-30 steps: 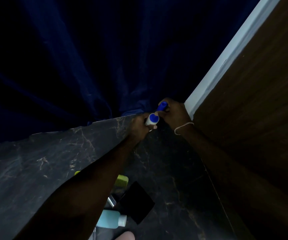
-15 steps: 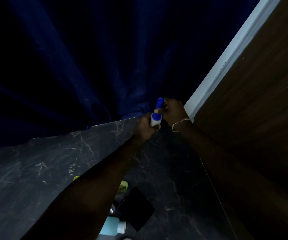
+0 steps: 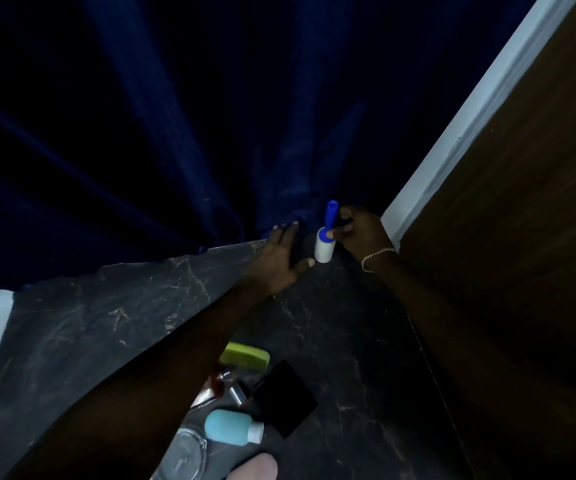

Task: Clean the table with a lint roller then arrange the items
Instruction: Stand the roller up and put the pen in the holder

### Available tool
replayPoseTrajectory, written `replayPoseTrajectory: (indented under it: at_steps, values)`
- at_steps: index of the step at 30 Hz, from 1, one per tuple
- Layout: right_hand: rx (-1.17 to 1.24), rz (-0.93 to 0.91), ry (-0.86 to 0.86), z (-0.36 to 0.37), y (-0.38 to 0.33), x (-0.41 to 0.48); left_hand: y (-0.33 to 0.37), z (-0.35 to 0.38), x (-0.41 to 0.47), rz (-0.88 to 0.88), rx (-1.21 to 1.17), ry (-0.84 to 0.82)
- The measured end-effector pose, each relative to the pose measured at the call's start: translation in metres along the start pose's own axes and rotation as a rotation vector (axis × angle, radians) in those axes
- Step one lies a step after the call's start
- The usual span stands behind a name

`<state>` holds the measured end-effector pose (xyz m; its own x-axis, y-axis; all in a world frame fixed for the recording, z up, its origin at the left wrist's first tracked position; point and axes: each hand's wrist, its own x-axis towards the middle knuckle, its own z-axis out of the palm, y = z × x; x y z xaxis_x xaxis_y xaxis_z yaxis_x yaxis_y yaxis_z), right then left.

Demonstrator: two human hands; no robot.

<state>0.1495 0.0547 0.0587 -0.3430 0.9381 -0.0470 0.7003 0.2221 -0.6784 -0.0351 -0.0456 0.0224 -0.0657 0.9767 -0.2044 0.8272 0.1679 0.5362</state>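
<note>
While table point(image 3: 106, 327) dark: one lint roller point(image 3: 324, 247) in right hand point(image 3: 359, 233) (left hand point(image 3: 279, 265) spread).

glass dish point(image 3: 184, 457): cut by bottom edge | comb point(image 3: 245, 355): part-hidden under forearm

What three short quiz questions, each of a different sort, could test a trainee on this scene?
1. True or false: the left hand grips the lint roller.
2. Which hand holds the roller's blue handle? A) left B) right C) neither
3. Fill in: the green comb lies on the dark marble ____, near the teal bottle.

Key: 1 false, its fingers are spread flat beside the roller; 2 B; 3 table.
</note>
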Motion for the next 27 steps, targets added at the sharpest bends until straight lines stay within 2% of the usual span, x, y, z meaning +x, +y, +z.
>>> replayPoseTrajectory:
  at_steps: [5, 7, 11, 15, 18, 23, 27]
  values:
    - [0.024, 0.03, 0.078, -0.005, -0.002, -0.035, -0.008, -0.026, -0.047, 0.125, 0.23, 0.084]
    - [0.118, 0.053, 0.114, -0.007, -0.004, -0.059, -0.012, -0.034, -0.072, 0.142, 0.275, 0.112]
    - [0.269, 0.058, 0.04, -0.002, -0.008, -0.116, -0.019, -0.034, -0.129, 0.111, 0.289, 0.128]
    - [0.415, 0.227, -0.085, 0.028, -0.017, -0.18, -0.017, -0.018, -0.191, 0.043, 0.115, 0.25]
    - [0.446, 0.304, -0.185, 0.056, -0.016, -0.22, -0.012, 0.009, -0.229, -0.137, -0.106, 0.296]
    - [0.384, 0.364, -0.346, 0.086, -0.01, -0.255, -0.007, 0.066, -0.261, -0.59, -0.394, 0.335]
    - [0.314, 0.381, -0.43, 0.1, -0.007, -0.263, 0.012, 0.082, -0.267, -0.697, -0.558, 0.342]
